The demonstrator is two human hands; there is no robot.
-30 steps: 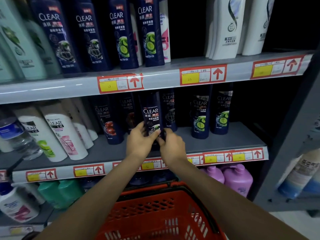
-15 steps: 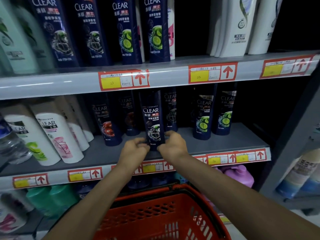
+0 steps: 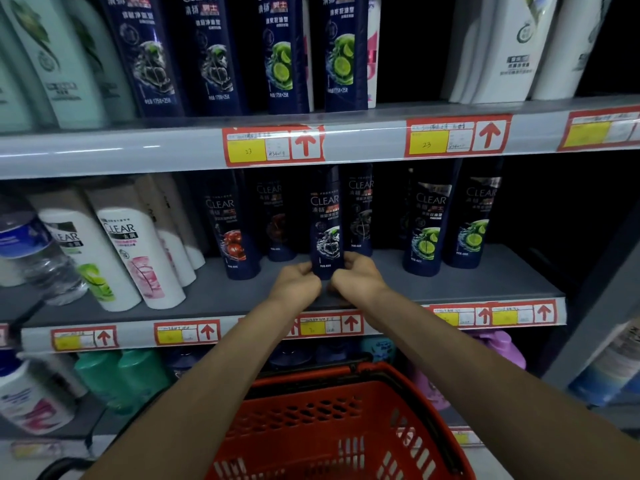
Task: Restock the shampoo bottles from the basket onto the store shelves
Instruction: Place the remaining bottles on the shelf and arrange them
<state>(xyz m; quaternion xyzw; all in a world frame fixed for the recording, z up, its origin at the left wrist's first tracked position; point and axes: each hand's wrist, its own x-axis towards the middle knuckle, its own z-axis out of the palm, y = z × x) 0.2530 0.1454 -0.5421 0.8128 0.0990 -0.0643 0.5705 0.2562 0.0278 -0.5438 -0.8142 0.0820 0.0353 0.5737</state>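
Head view, store shelving, placing step. I am looking down the shelving bay [image 3: 588,237]. The middle shelf [image 3: 467,289] is running across the centre, with the red basket [image 3: 339,431] hanging below it, between my forearms. I am seeing no bottle in the part of the basket that shows; its floor is cut off by the lower edge.

On the middle shelf, white bottles [image 3: 138,261] are leaning at the left and dark ones are standing at the right. The task's dark blue shampoo bottle [image 3: 325,230] is sitting in the gap between a red-fruit bottle [image 3: 232,237] and a lime bottle [image 3: 427,233], just in front of another dark bottle [image 3: 360,216]. Its long axis is running straight up, label facing me, cap reaching up to the lip of the shelf above.

I am holding it low, at the base. The left hand [image 3: 296,285] is pressing in from the left and the right hand [image 3: 358,277] from the right, both equally near. The left fingers [image 3: 306,270] and the right fingers [image 3: 348,259] are curling round the bottom edge and clamping it between them. The bottle is rising directly ahead of and above the knuckles. The hands are hiding its foot, so I cannot tell whether it is resting on the board or hanging just over it.

I am judging the step nearly done. What remains is setting the base flat, squaring it with the front row, then letting both hands go sideways without tipping so tall and narrow a bottle.
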